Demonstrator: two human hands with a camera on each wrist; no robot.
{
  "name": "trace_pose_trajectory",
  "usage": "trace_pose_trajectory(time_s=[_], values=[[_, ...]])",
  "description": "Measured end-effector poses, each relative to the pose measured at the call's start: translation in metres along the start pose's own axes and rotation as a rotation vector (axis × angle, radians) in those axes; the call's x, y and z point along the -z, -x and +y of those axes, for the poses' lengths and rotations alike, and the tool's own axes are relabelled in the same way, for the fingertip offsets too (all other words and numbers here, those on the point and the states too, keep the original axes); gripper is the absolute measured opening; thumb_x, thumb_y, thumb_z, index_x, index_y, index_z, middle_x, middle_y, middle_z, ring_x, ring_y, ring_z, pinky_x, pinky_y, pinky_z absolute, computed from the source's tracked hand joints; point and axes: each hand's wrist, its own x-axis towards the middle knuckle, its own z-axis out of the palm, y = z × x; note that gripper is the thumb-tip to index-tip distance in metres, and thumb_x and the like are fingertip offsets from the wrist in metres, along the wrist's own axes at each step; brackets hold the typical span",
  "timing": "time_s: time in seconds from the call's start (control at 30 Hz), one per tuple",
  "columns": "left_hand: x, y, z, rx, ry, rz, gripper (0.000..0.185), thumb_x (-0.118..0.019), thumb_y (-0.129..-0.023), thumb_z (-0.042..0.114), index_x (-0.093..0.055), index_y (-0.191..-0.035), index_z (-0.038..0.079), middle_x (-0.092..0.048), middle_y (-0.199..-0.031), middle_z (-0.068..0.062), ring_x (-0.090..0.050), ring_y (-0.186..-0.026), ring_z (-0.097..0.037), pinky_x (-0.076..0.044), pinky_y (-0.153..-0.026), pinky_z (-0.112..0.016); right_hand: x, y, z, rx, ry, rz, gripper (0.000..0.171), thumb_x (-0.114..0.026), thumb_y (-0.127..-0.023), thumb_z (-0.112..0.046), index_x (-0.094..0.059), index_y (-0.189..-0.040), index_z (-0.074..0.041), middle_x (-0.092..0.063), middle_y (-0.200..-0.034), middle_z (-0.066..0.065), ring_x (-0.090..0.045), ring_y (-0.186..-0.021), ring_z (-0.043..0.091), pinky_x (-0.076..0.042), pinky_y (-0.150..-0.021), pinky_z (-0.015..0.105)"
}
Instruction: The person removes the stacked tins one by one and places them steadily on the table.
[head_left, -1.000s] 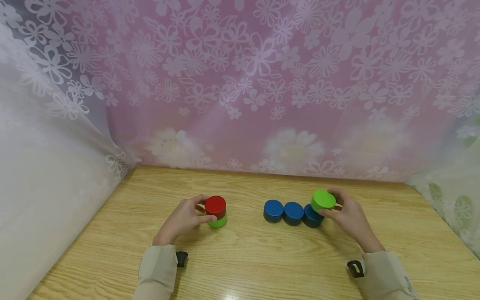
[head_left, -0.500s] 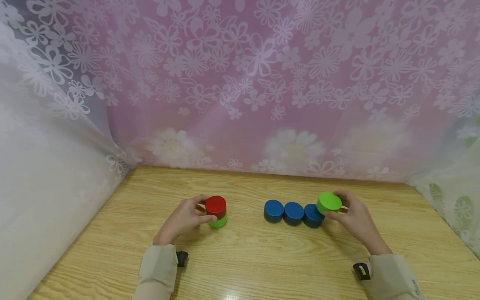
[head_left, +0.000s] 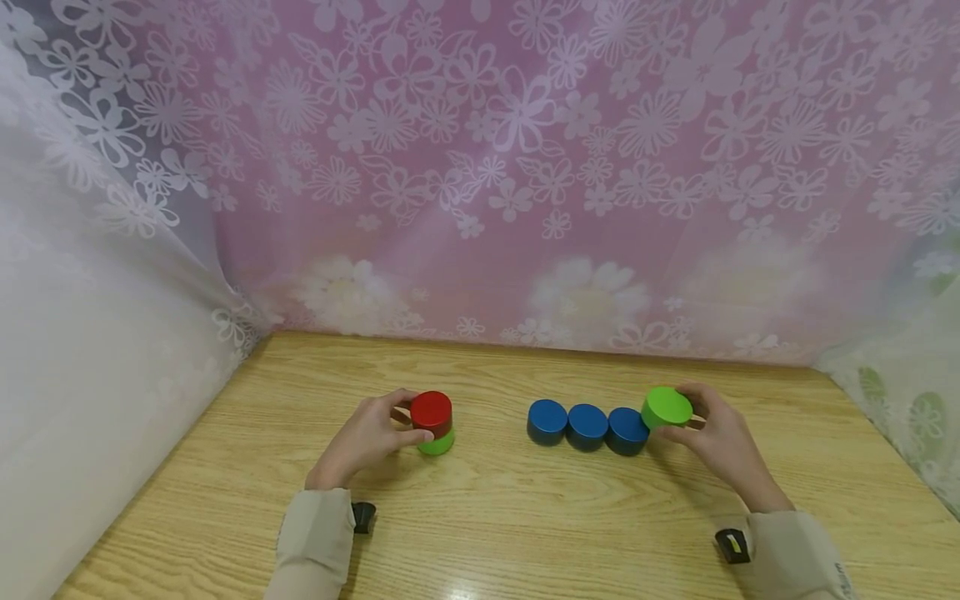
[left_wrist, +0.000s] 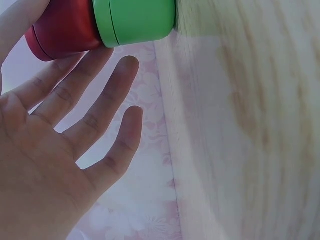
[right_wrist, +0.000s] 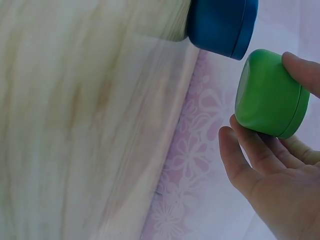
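Note:
On the left, my left hand (head_left: 366, 437) pinches a red round tin (head_left: 431, 414) between thumb and fingers. The red tin sits on top of a green round tin (left_wrist: 142, 20), which rests on the table; two of this hand's fingers spread free below them in the left wrist view. My right hand (head_left: 723, 442) grips another green round tin (head_left: 667, 408) by its side. In the right wrist view this green tin (right_wrist: 270, 95) is held up off the table, close to the end blue tin (right_wrist: 220, 25). Its underside faces the tabletop.
Three blue round tins, left (head_left: 547, 422), middle (head_left: 587, 427) and right (head_left: 627, 431), stand side by side in a row on the wooden table (head_left: 495, 517). A pink floral curtain (head_left: 480, 208) hangs along the table's back edge, with pale cloth at both sides.
My right hand has moved right and slightly toward me with the green tin, from over the right-hand blue tin to beside it. My left hand and the red tin have stayed put.

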Motion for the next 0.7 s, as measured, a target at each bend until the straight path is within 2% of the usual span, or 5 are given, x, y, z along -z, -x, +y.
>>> trace_pose_trajectory(time_s=[0.53, 0.7], values=[[0.0, -0.001, 0.0, 0.001, 0.004, -0.001, 0.048, -0.085, -0.085, 0.023, -0.067, -0.126, 0.005, -0.072, -0.111, 0.001, -0.066, -0.099, -0.021, -0.054, -0.085, -0.042, 0.006, 0.002, 0.013, -0.021, 0.045, -0.023, 0.066, -0.08, -0.084, 0.0, -0.041, -0.134, 0.019, -0.052, -0.128, 0.041, -0.054, -0.116, 0.054, -0.053, -0.088, 0.056], [0.0, -0.001, -0.001, -0.007, 0.003, -0.002, 0.049, -0.085, -0.085, 0.024, -0.067, -0.125, 0.004, -0.072, -0.111, 0.0, -0.066, -0.1, -0.023, -0.054, -0.085, -0.043, 0.006, 0.002, 0.014, -0.046, 0.075, -0.061, 0.063, -0.079, -0.084, -0.002, -0.043, -0.131, 0.018, -0.051, -0.127, 0.043, -0.055, -0.113, 0.058, -0.054, -0.086, 0.059]])
